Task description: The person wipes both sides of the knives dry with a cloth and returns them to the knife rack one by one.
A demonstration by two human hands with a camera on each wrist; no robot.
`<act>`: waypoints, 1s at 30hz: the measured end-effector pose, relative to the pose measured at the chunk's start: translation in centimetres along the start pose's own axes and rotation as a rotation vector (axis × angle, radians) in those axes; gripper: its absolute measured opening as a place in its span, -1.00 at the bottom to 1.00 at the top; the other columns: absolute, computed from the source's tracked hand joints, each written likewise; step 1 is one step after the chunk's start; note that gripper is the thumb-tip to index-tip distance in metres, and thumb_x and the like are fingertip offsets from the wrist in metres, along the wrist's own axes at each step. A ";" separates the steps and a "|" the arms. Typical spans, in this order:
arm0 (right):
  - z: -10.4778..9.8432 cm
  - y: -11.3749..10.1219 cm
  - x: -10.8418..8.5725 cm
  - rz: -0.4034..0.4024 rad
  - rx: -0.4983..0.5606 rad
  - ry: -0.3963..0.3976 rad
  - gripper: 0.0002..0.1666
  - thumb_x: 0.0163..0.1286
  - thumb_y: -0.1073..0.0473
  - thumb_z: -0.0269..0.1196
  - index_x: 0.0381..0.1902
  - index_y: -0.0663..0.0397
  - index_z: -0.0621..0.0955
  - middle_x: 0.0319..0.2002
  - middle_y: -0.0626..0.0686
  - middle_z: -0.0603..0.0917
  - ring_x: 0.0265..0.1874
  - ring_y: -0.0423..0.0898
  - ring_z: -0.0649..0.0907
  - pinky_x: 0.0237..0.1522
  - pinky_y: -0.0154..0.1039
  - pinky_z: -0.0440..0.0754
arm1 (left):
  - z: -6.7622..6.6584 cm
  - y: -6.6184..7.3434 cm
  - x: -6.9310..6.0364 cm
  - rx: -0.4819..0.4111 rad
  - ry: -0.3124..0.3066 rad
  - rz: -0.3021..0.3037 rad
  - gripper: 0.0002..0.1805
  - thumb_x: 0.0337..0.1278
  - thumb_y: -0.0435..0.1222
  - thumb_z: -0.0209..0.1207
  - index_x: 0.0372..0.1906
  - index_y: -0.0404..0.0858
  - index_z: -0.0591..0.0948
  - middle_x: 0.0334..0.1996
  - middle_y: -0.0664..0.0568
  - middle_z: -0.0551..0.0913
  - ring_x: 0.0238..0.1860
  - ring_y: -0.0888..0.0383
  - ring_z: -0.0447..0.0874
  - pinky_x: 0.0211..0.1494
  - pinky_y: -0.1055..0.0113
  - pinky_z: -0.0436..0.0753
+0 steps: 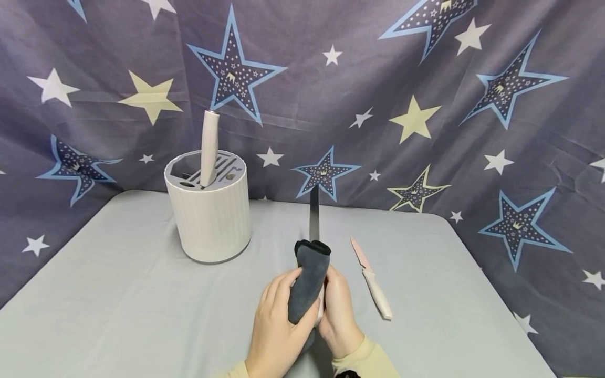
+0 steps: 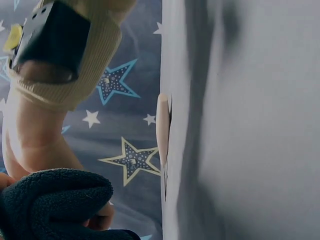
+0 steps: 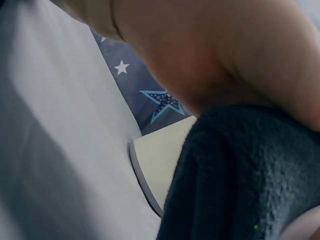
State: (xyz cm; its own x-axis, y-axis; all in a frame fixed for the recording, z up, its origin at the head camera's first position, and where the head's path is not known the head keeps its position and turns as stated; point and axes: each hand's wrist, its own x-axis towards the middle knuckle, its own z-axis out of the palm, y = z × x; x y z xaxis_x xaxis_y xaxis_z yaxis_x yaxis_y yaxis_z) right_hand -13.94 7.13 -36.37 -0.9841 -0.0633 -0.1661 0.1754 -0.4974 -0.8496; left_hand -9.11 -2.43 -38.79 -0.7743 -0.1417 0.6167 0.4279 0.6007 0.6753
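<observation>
A folded dark grey cloth (image 1: 309, 278) is wrapped about a knife (image 1: 314, 215), whose dark blade sticks out beyond it, away from me. My left hand (image 1: 275, 320) grips the cloth with its fingers over one side and its thumb across the front. On the other side, my right hand (image 1: 341, 315) holds the knife's pale handle, which the cloth and fingers mostly hide. Fuzzy folds of the cloth fill the lower part of the right wrist view. To the right of both hands lies a small knife (image 1: 376, 294) with a pinkish blade and white handle.
A white ribbed knife holder (image 1: 208, 226) stands at the left back; a white-handled knife (image 1: 209, 149) is upright in its slotted top. The table (image 1: 118, 294) has a pale grey cover. Behind it hangs a star-patterned curtain (image 1: 302, 105).
</observation>
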 end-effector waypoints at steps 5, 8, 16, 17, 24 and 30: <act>-0.2 -0.4 0.4 -0.003 0.023 0.024 -0.69 0.57 0.02 -0.01 -0.30 -0.01 0.60 -0.28 -0.08 0.52 -0.31 -0.23 0.53 -0.16 -0.38 0.56 | 0.1 0.1 -0.4 0.000 0.001 0.016 -0.39 -0.07 -0.24 0.47 0.18 -0.17 0.56 0.06 0.00 0.65 0.07 0.07 0.63 -0.01 0.11 0.65; -0.3 -0.7 0.6 -0.005 0.070 0.018 -0.69 0.56 0.02 0.02 -0.38 -0.04 0.56 -0.38 -0.10 0.50 -0.43 -0.25 0.49 -0.25 -0.41 0.54 | 0.2 0.1 -0.6 0.007 0.008 0.042 -0.39 -0.09 -0.26 0.47 0.18 -0.17 0.57 0.05 0.03 0.66 0.04 0.09 0.64 -0.04 0.13 0.65; -0.6 -1.3 0.6 0.026 0.125 -0.041 -0.62 0.55 -0.11 0.04 -0.04 0.07 0.57 -0.25 -0.11 0.56 -0.46 -0.31 0.51 -0.35 -0.48 0.52 | 0.1 0.2 -1.4 -0.025 0.009 0.070 -0.37 -0.19 -0.29 0.51 0.13 -0.12 0.59 -0.07 0.08 0.67 -0.12 0.24 0.63 -0.16 0.29 0.64; -0.6 -1.4 0.6 0.031 0.127 -0.052 -0.60 0.54 -0.12 0.05 -0.02 0.07 0.56 -0.24 -0.11 0.56 -0.46 -0.32 0.51 -0.35 -0.49 0.51 | 0.1 0.1 -1.4 -0.030 0.008 0.067 -0.37 -0.20 -0.30 0.51 0.13 -0.12 0.59 -0.08 0.09 0.67 -0.14 0.26 0.61 -0.17 0.31 0.64; -0.4 -1.2 0.5 0.019 0.090 -0.054 -0.57 0.54 -0.16 0.04 0.02 0.03 0.59 -0.11 -0.10 0.57 -0.31 -0.29 0.55 -0.22 -0.45 0.54 | -0.1 0.0 -1.3 -0.056 0.003 -0.004 -0.42 -0.11 -0.31 0.48 0.13 -0.16 0.59 -0.12 0.10 0.65 -0.23 0.31 0.57 -0.25 0.35 0.60; -0.2 -1.1 0.5 -0.016 0.048 -0.047 -0.55 0.56 -0.17 0.00 0.02 0.03 0.60 -0.03 -0.06 0.52 -0.26 -0.26 0.54 -0.21 -0.44 0.54 | -0.3 -0.1 -0.8 -0.071 -0.018 -0.058 -0.43 -0.05 -0.32 0.44 0.16 -0.16 0.58 -0.04 0.09 0.66 -0.14 0.24 0.63 -0.18 0.29 0.62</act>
State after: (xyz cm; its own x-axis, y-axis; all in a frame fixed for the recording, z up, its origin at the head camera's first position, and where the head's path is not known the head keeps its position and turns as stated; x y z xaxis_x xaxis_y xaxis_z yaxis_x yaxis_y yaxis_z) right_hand -14.56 7.81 -35.64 -0.9873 -0.0945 -0.1280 0.1588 -0.5397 -0.8267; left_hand -8.37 -2.61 -39.21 -0.8069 -0.1597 0.5687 0.4135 0.5347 0.7370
